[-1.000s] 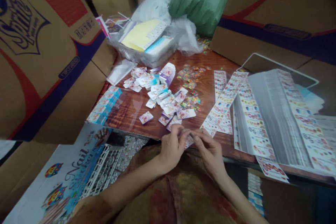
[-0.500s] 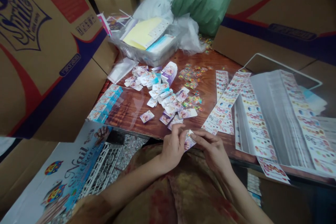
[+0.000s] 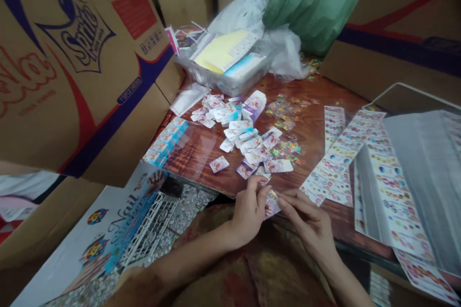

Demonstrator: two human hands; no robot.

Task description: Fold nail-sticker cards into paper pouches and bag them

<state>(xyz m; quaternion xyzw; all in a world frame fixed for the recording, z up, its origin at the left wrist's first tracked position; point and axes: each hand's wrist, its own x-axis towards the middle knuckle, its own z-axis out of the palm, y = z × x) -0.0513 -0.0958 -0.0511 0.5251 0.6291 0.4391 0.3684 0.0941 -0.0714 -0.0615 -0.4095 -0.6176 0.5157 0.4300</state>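
Note:
My left hand point(image 3: 250, 208) and my right hand point(image 3: 306, 218) meet at the near edge of a red-brown wooden table point(image 3: 313, 100). Together they pinch one small purple-and-white sticker packet point(image 3: 271, 203), fingers closed on its two sides. Just beyond my hands lies a loose heap of similar small packets point(image 3: 245, 134). A neat row of blue-edged packets point(image 3: 165, 140) sits at the table's left edge. Long strips of nail stickers point(image 3: 342, 153) lie to the right of my hands.
A big stack of sticker sheets point(image 3: 414, 163) fills the right side. A clear plastic tray with yellow paper point(image 3: 225, 57) and a green bag point(image 3: 317, 0) stand at the back. Large cardboard boxes point(image 3: 82, 67) wall the left and rear. A "Nail Stickers" poster point(image 3: 118, 216) lies lower left.
The view has shifted left, so the table and hands sit further right in the picture. My hands stay together on the packet, which now shows more between my fingers.

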